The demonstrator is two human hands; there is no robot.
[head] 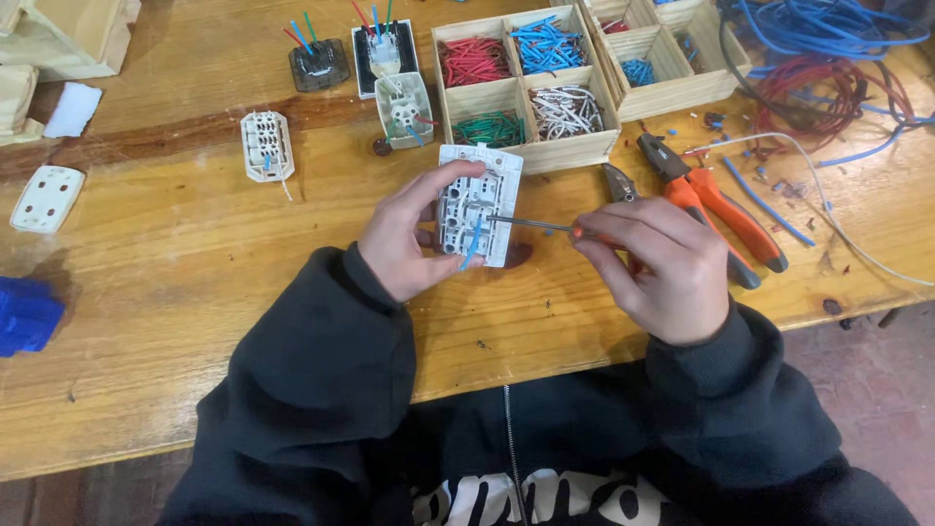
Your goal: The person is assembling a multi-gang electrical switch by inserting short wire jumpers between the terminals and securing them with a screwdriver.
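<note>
I am looking down at my left hand [404, 239], which is gripping a white plastic wall-switch module [475, 205] back side up, thumb across its upper edge and fingers curled along its left side, just above the wooden tabletop [195, 282]. My right hand [654, 261] is pinching the orange handle of a slim screwdriver with a bare steel shaft [531, 224], fingertips pressed together around it. The shaft is lying nearly level, its long axis running right to left, with the tip touching the module's middle, just beside a short blue wire [474, 244] sticking out of the lower terminals. Orange-handled pliers [716, 200] are lying just behind my right hand, and a wooden compartment tray of cut wires [526, 93] is sitting beyond the module.
</note>
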